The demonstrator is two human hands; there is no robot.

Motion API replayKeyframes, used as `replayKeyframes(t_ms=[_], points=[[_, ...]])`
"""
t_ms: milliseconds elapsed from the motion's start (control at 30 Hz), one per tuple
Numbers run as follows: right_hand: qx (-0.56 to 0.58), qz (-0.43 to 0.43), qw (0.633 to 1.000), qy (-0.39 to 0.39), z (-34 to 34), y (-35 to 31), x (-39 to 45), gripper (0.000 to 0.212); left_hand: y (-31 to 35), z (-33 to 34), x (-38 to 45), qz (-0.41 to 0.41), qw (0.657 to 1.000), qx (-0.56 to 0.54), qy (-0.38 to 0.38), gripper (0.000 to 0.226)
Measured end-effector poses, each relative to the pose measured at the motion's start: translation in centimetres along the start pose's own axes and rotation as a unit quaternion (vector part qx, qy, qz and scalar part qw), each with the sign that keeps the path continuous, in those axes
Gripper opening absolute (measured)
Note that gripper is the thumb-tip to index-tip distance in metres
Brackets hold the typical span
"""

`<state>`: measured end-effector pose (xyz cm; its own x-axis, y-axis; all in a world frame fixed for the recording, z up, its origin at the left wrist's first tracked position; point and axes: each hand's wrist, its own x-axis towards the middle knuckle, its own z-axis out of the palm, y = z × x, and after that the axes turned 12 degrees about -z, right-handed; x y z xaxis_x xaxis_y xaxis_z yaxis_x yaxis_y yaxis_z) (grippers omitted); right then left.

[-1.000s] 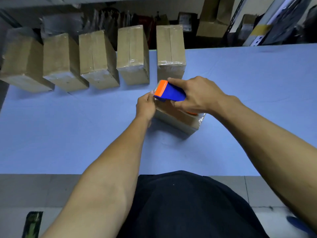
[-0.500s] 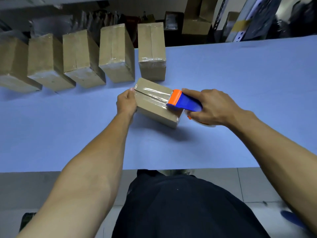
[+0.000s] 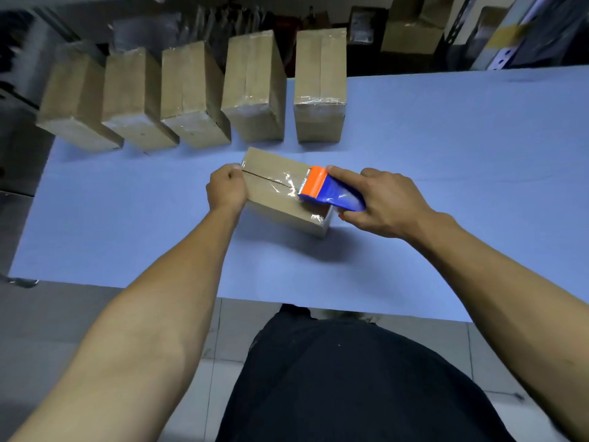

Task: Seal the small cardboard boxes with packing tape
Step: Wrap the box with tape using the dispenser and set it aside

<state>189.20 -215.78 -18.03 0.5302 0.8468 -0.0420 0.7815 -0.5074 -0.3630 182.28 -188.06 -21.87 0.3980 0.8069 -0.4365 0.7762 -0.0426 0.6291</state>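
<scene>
Beyond both hands, a row of five boxes (image 3: pixel 255 90) blocks the far table (image 3: pixel 446 154) edge. Right of the right hand (image 3: pixel 382 199), the surface lies open.

Both forearms are bare all the way down, no sleeves, watch or gloves on the hands, just a plain black shirt (image 3: pixel 366 378) with no print.

surface: blue table (image 3: pixel 446 161) | frame centre: one cardboard box (image 3: pixel 280 199) flat on it | upper left: row of five boxes (image 3: pixel 255 90) standing side by side
</scene>
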Motion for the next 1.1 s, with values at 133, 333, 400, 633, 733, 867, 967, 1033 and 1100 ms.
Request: replayKeyframes(t_ms=[133, 333, 400, 633, 733, 867, 967, 1033, 1100], points=[[-0.013, 0.005, 1.0, 0.001, -0.1, 0.0, 0.7, 0.075, 1.9, 0.4, -0.8, 0.21, 0.967, 0.14, 0.036, 0.041], [-0.01, 0.014, 1.0, 0.008, 0.0, -0.1, 2.6, 0.074, -0.2, 2.0, -1.1, 0.427, 0.851, 0.296, -0.073, 0.053], [-0.003, 0.012, 1.0, 0.008, 0.1, 0.0, 2.5, 0.075, -0.9, 2.6, -1.4, 0.434, 0.856, 0.277, -0.049, 0.054], [0.023, 0.021, 0.999, 0.022, 0.8, 0.1, 0.3, 0.075, -1.1, 2.8, -0.9, 0.437, 0.862, 0.258, -0.011, 0.049], [0.021, 0.027, 0.999, 0.023, 0.4, 0.8, -0.7, 0.075, -1.1, 2.8, -1.0, 0.441, 0.86, 0.255, -0.015, 0.046], [0.032, 0.035, 0.999, 0.012, 0.5, 2.2, -3.1, 0.077, -0.8, 2.6, -1.0, 0.423, 0.873, 0.242, -0.033, 0.045], [0.03, 0.059, 0.998, -0.009, 0.8, 2.8, -4.5, 0.079, -0.2, 2.7, -1.3, 0.424, 0.871, 0.249, -0.031, 0.048], [0.025, 0.058, 0.998, -0.027, 1.2, 2.6, -4.3, 0.082, 0.6, 3.4, -2.3, 0.414, 0.866, 0.281, -0.014, 0.059], [0.027, 0.056, 0.998, -0.03, 1.5, 2.2, -3.8, 0.082, 1.5, 4.3, -3.5, 0.368, 0.865, 0.341, -0.016, 0.072]])
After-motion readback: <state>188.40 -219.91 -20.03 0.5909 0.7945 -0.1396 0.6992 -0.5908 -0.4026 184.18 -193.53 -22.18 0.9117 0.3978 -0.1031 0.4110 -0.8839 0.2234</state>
